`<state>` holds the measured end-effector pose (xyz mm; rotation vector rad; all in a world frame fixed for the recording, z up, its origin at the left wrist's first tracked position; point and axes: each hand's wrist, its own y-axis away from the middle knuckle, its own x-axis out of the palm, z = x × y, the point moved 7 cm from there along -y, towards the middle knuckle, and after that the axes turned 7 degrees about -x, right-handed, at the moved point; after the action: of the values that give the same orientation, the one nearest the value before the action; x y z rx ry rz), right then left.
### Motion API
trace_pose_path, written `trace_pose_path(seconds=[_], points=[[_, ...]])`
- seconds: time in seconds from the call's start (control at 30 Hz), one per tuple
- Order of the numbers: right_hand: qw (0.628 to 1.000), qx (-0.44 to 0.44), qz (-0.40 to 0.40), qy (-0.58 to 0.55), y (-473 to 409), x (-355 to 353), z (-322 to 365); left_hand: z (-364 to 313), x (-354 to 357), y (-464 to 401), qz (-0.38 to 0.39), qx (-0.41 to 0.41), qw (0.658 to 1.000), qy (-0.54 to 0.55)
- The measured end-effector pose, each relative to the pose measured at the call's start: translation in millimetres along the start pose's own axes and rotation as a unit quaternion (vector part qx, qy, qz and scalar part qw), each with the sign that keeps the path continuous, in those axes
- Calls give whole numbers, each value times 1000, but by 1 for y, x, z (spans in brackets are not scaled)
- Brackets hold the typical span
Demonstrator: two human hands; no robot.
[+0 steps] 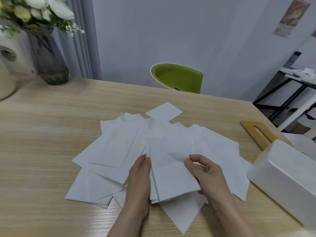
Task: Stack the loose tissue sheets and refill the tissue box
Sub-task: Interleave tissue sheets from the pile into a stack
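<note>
Several loose white tissue sheets [118, 147] lie spread across the middle of the wooden table [42, 134]. A small stack of tissues [169, 170] sits between my hands. My left hand [139, 182] holds the stack's left edge, its fingers hidden under the sheets. My right hand [206, 175] pinches the stack's right side, thumb on top. The white tissue box [283, 175] stands at the right table edge, its top off. Its wooden lid [256, 134] with a slot lies behind it.
A dark glass vase with white flowers [49, 62] and a cream appliance [8, 65] stand at the back left. A green chair [177, 79] is behind the table. A black shelf rack [290, 86] is at the right.
</note>
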<state>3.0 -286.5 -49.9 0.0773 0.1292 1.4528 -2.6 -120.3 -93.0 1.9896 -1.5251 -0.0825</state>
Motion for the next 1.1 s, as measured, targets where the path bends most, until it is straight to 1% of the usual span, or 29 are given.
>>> trace_pose_path(seconds=[0.23,0.4,0.47,0.57,0.63,0.77,0.83,0.9,1.0,1.1], points=[[1000,5,-23,-2,-4,9,-12,-2,-1,0,4,12,1000,2],[999,-9,-23,36,-4,8,-14,0,0,-1,13,15,1000,4],[997,-30,-27,72,-3,5,-12,1,0,-3,11,22,1000,-6],[984,-86,-41,150,-2,1,-7,0,0,-4,12,36,999,-4],[981,-104,-24,163,0,4,-5,-2,4,-1,23,43,999,4],[989,-87,41,109,4,18,-9,-4,15,0,39,64,997,-19],[990,-93,43,95,6,19,-9,-4,19,1,36,74,996,-26],[991,-97,30,84,5,14,-9,-5,19,-1,16,90,996,-16],[993,-98,11,67,6,4,-9,-10,15,-1,-37,110,992,44],[997,-67,21,-10,12,8,-15,-13,16,2,-91,124,982,110]])
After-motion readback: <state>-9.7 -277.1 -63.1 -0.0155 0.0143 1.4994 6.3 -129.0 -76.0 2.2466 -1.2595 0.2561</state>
